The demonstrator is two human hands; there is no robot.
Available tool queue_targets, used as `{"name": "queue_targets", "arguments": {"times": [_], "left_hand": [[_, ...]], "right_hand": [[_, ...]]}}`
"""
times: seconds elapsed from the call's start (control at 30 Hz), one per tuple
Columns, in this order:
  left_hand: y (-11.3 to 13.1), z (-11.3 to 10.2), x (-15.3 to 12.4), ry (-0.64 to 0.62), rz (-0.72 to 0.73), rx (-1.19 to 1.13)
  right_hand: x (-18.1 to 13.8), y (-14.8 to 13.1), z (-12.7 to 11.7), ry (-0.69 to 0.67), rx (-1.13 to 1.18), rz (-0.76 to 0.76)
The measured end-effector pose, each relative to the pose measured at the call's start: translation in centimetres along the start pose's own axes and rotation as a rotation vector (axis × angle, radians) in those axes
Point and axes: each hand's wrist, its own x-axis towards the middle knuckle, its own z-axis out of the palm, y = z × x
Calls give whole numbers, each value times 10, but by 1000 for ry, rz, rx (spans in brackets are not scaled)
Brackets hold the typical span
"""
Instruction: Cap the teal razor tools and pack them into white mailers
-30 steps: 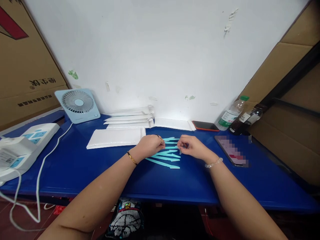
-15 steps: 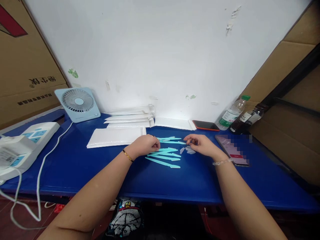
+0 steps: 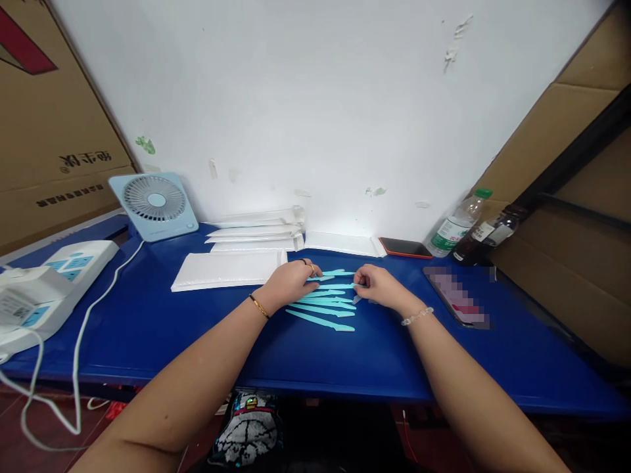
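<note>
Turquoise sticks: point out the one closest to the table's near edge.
The bottom turquoise stick, slanting down to the right; all the other sticks lie farther back on the blue table.

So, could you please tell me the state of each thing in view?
Turquoise eyebrow razors: fanned out
White padded mailers: lying flat, some stacked
Green-capped bottle: closed
Dark bottle: appears closed
Red-edged phone: screen dark
Nearer phone: screen lit, partly pixelated
Desk fan: upright, running or stopped unclear
Power strip: adapter plugged in
</note>
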Motion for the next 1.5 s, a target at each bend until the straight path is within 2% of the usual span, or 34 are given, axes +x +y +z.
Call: {"name": "queue_targets", "arguments": {"times": [0.1,0.33,0.43,0.53,0.63,0.73,0.9,0.97,1.03,1.13,1.27,1.33,1.5], "left_hand": [[3,2,1,1,20,-6],[5,-1,3,-38,47,-20],[1,-9,-1,-40,31,-13],[-3,-15,-5,-116,8,-32],[-2,-17,-5,-171,22,-110],[1,-17,-5,-105,5,-165],[6,-21,-6,-51,-133,-278],[7,-21,-7,-69,-174,-348],[8,-17,-5,-66,-218,-427],[12,-10,0,11,-298,-629],[20,-7,5,70,-227,-898],[24,-12,4,57,-154,-877],[27,-34,-6,-110,-16,-651]], "right_hand": [[-4,-3,-3,-53,92,22],[-5,-17,-6,-56,254,-15],[-8,-10,-14,-80,273,-8],[-11,5,-21,-126,265,36],[-10,12,-21,-24,158,25],[-2,7,-11,125,-25,-57],[12,-11,4,93,-352,-156],[12,-15,5,101,-373,-140],[10,-21,5,163,-259,-99],[5,-38,8,203,74,-28],[0,-63,18,28,373,-56],[-1,-68,17,5,468,-66],[-1,-61,2,147,782,-39]]}}
